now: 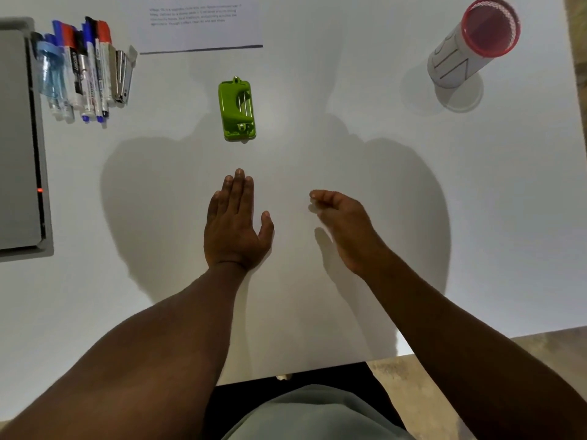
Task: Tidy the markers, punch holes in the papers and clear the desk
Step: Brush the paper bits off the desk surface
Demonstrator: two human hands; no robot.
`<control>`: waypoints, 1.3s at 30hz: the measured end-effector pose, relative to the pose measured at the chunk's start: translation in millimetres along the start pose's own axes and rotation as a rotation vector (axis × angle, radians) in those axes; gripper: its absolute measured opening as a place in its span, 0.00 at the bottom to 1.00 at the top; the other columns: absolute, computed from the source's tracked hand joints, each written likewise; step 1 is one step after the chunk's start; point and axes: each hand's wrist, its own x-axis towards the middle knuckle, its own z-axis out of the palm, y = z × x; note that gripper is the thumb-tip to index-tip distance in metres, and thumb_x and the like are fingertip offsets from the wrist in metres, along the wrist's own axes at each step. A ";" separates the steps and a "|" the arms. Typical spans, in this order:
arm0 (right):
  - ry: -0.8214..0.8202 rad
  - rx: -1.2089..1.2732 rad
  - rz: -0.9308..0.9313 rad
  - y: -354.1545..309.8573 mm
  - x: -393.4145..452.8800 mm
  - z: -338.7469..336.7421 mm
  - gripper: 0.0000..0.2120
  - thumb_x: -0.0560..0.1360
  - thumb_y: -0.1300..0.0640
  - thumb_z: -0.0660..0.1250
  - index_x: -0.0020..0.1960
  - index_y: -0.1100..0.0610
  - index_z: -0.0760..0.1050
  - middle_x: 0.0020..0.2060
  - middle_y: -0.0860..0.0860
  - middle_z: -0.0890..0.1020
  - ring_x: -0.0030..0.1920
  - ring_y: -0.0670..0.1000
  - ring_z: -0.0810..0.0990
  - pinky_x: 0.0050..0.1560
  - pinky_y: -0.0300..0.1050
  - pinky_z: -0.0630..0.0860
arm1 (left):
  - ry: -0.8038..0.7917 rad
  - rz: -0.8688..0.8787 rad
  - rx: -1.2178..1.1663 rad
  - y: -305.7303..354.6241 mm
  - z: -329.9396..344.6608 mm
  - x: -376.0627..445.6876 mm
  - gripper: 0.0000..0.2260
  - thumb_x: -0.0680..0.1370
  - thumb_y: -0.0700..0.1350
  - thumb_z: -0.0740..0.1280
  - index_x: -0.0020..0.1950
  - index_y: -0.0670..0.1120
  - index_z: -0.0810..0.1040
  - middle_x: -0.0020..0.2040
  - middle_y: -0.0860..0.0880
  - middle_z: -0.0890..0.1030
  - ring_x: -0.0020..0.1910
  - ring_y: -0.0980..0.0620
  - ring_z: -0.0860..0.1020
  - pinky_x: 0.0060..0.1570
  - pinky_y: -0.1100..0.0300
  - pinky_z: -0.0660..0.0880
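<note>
A green hole punch (pixel 237 110) sits on the white desk (pixel 413 217), just beyond my hands. My left hand (pixel 236 223) lies flat on the desk with fingers straight, a short way in front of the punch. My right hand (pixel 341 225) hovers beside it, fingers loosely curled, holding nothing. Several markers (pixel 84 74) lie in a row at the far left, with a metal stapler (pixel 123 76) beside them. Printed papers (pixel 200 23) lie at the far edge. A white cylindrical holder with a red rim (pixel 470 46) stands at the far right.
A grey closed laptop (pixel 19 138) lies at the left edge with a small red light. A clear plastic piece (pixel 52 71) lies across the leftmost markers. The desk's near edge runs just above my lap, with floor visible at the right.
</note>
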 end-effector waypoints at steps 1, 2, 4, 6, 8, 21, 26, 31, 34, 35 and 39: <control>-0.034 0.149 0.083 -3.7 -2.6 -3.3 0.17 0.76 0.72 0.58 0.56 0.56 0.78 0.53 0.50 0.80 0.58 0.48 0.77 0.61 0.43 0.72 | 0.001 0.000 -0.003 0.0 -0.2 -0.2 0.32 0.79 0.57 0.52 0.80 0.45 0.51 0.80 0.48 0.50 0.79 0.51 0.47 0.77 0.52 0.49; -0.061 0.279 0.144 -6.2 -4.5 -6.2 0.18 0.75 0.73 0.57 0.55 0.58 0.78 0.51 0.52 0.80 0.56 0.49 0.77 0.59 0.43 0.73 | 0.001 -0.002 -0.006 0.0 -0.5 -0.1 0.32 0.79 0.57 0.52 0.80 0.45 0.51 0.80 0.48 0.50 0.79 0.51 0.47 0.77 0.53 0.49; -0.081 0.423 0.219 -7.8 -7.0 -10.5 0.17 0.75 0.74 0.56 0.55 0.60 0.78 0.51 0.54 0.80 0.56 0.51 0.77 0.58 0.43 0.73 | -0.001 -0.003 -0.008 0.0 -0.9 0.2 0.32 0.78 0.57 0.52 0.80 0.45 0.51 0.80 0.48 0.51 0.79 0.51 0.47 0.77 0.53 0.49; -0.072 0.454 0.262 -6.4 -7.6 -12.8 0.18 0.75 0.73 0.56 0.58 0.62 0.77 0.53 0.55 0.80 0.59 0.53 0.78 0.60 0.45 0.74 | -0.001 -0.001 -0.005 -0.1 -0.9 0.4 0.32 0.78 0.57 0.52 0.80 0.45 0.51 0.80 0.48 0.51 0.79 0.50 0.47 0.77 0.53 0.49; -0.058 0.464 0.281 -5.7 -7.0 -16.3 0.16 0.75 0.72 0.58 0.57 0.62 0.78 0.52 0.55 0.81 0.59 0.53 0.79 0.60 0.46 0.75 | -0.004 0.001 -0.001 -0.5 -0.4 0.4 0.32 0.79 0.57 0.52 0.80 0.45 0.51 0.80 0.48 0.50 0.79 0.50 0.47 0.77 0.52 0.49; 0.099 0.776 0.100 -98.6 44.3 -95.4 0.08 0.77 0.56 0.64 0.41 0.57 0.77 0.40 0.51 0.80 0.42 0.48 0.79 0.40 0.37 0.76 | -0.010 -0.006 -0.007 0.5 -3.3 -0.4 0.32 0.78 0.57 0.51 0.80 0.45 0.51 0.80 0.48 0.50 0.79 0.51 0.47 0.77 0.54 0.47; 0.308 0.869 -0.098 -153.8 60.5 -161.2 0.07 0.75 0.60 0.64 0.41 0.61 0.78 0.37 0.53 0.81 0.38 0.49 0.80 0.42 0.38 0.77 | -0.003 -0.011 0.004 -3.8 -0.8 -0.9 0.33 0.77 0.57 0.51 0.79 0.45 0.51 0.80 0.48 0.51 0.79 0.51 0.48 0.77 0.54 0.47; 0.616 0.391 -0.245 -193.1 91.2 -204.1 0.06 0.72 0.64 0.63 0.42 0.60 0.78 0.32 0.51 0.79 0.29 0.46 0.74 0.31 0.36 0.71 | 0.014 0.000 -0.019 1.9 -2.0 1.4 0.33 0.77 0.56 0.52 0.79 0.43 0.54 0.80 0.47 0.53 0.79 0.49 0.51 0.76 0.53 0.49; 0.674 0.112 -0.234 -203.7 118.4 -215.6 0.03 0.71 0.62 0.67 0.43 0.56 0.75 0.36 0.49 0.77 0.37 0.48 0.78 0.36 0.39 0.75 | 0.013 0.001 -0.016 2.5 -3.7 1.5 0.33 0.77 0.57 0.51 0.79 0.43 0.53 0.80 0.47 0.53 0.79 0.49 0.50 0.76 0.52 0.49; 0.695 0.039 -0.229 -204.1 123.7 -216.4 0.03 0.73 0.63 0.67 0.45 0.57 0.76 0.36 0.51 0.77 0.40 0.51 0.80 0.38 0.40 0.74 | 0.015 0.001 -0.016 2.2 -4.0 1.5 0.33 0.77 0.57 0.51 0.79 0.43 0.53 0.80 0.47 0.53 0.79 0.49 0.50 0.76 0.52 0.50; 0.731 -0.249 -0.185 -211.9 128.3 -206.0 0.07 0.70 0.60 0.71 0.47 0.52 0.78 0.37 0.48 0.78 0.36 0.46 0.78 0.31 0.34 0.72 | 0.026 0.008 -0.012 1.3 -3.8 0.9 0.32 0.77 0.56 0.52 0.79 0.43 0.54 0.80 0.46 0.54 0.79 0.50 0.50 0.76 0.53 0.49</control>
